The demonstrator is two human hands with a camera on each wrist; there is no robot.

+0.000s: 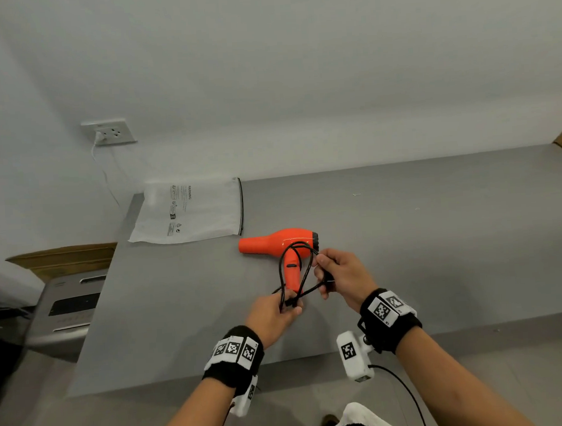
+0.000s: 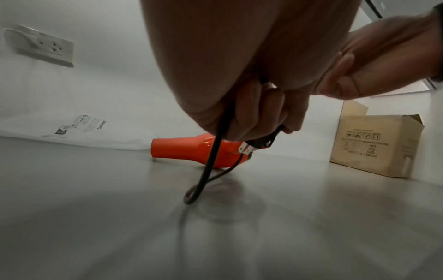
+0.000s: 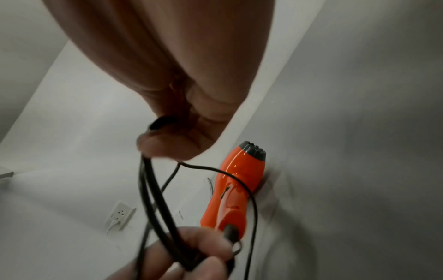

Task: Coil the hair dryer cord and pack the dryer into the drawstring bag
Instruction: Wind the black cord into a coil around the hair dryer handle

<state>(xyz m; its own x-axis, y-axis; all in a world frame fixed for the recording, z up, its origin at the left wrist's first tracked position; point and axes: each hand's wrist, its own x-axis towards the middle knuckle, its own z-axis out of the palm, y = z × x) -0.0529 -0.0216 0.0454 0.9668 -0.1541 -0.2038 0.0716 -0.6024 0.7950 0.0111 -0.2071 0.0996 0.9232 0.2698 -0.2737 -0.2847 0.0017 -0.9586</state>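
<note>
Presently, left hand [image 1: 273,314] and right hand [image 1: 340,276] both grip looped black cord [image 1: 294,270], fingers curled around it, above the desk [image 1: 437,237]. Orange dryer [image 1: 274,242] lies on desk; white bag [image 1: 188,211] lies flat beyond.

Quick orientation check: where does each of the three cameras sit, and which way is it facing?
Head: on the head, looking forward and down at the table; left hand and right hand hold the cord.
Left wrist: under the left hand, low over the table toward the wall; fingers show.
Right wrist: under the right hand, facing the wall outlet.
Shared: all show the orange hair dryer.
</note>
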